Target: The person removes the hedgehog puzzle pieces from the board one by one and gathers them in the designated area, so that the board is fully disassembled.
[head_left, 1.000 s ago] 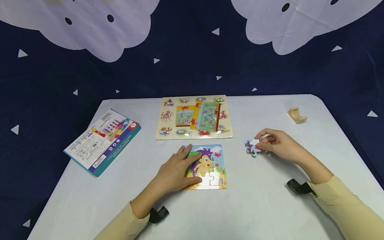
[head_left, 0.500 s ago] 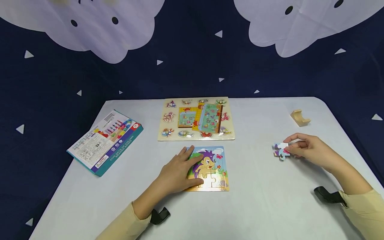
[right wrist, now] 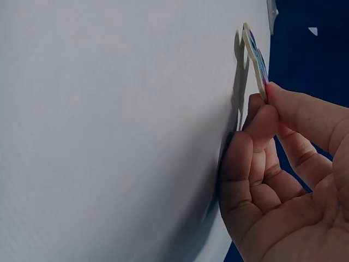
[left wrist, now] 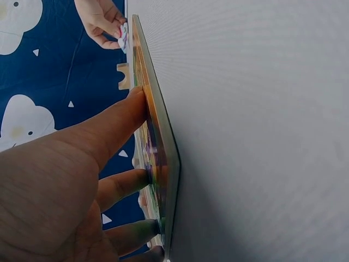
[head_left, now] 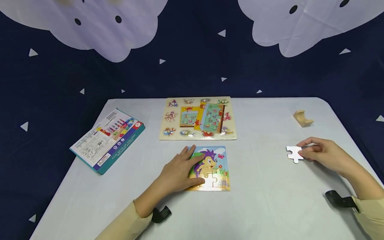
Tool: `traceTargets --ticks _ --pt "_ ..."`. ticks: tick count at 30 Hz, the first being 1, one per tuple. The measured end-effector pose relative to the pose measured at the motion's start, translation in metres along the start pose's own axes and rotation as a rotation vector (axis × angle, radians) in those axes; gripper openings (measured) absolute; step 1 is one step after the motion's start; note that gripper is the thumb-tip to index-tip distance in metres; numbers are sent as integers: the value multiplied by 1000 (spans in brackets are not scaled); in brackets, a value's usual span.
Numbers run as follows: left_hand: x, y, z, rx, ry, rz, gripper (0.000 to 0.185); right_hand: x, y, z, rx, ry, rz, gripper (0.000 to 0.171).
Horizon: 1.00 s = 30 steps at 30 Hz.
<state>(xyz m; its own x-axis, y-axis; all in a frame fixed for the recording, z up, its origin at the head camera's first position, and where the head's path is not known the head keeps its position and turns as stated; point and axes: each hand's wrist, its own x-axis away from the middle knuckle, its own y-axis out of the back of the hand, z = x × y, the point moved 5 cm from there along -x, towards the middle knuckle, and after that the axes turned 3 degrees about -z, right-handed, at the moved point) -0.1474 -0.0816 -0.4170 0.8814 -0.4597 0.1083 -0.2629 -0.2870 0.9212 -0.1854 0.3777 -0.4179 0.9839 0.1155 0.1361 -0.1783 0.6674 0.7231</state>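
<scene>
Pale grey worktop [head_left: 264, 200] against a navy backdrop with white clouds, and both hands are busy on it. Right hand [head_left: 325, 155] first: its fingers [right wrist: 272, 117] and thumb pinch a small white-backed jigsaw piece [head_left: 294, 154] by one edge, tilted up off the worktop so its plain back faces the head camera and its printed side shows only in the right wrist view. A grip like that lets the piece be turned over. Just beyond those fingers sits a small arched wooden block [head_left: 303, 118]. Over to the left hand [head_left: 180, 171]: fingers [left wrist: 117, 128] laid out straight, pressing flat on the square hedgehog jigsaw board [head_left: 214, 170], apparently to pin it in place. Past those fingertips lies a wooden animal peg puzzle [head_left: 198, 118]; well off to their left, a teal-edged printed box [head_left: 108, 140].
</scene>
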Motion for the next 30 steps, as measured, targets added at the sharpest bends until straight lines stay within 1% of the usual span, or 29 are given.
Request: traceTargets --ticks 7,16,24,30 --pt "0 1 -1 3 -4 -7 78 1 4 -6 32 1 -7 31" --pt "0 1 -1 -3 -2 -9 78 -2 5 -5 75 4 -31 29" --pt "0 0 -1 -9 -2 -6 79 -3 6 -6 88 23 -54 25" --pt "0 1 -1 -9 -1 -8 79 -4 9 -6 109 5 -53 27"
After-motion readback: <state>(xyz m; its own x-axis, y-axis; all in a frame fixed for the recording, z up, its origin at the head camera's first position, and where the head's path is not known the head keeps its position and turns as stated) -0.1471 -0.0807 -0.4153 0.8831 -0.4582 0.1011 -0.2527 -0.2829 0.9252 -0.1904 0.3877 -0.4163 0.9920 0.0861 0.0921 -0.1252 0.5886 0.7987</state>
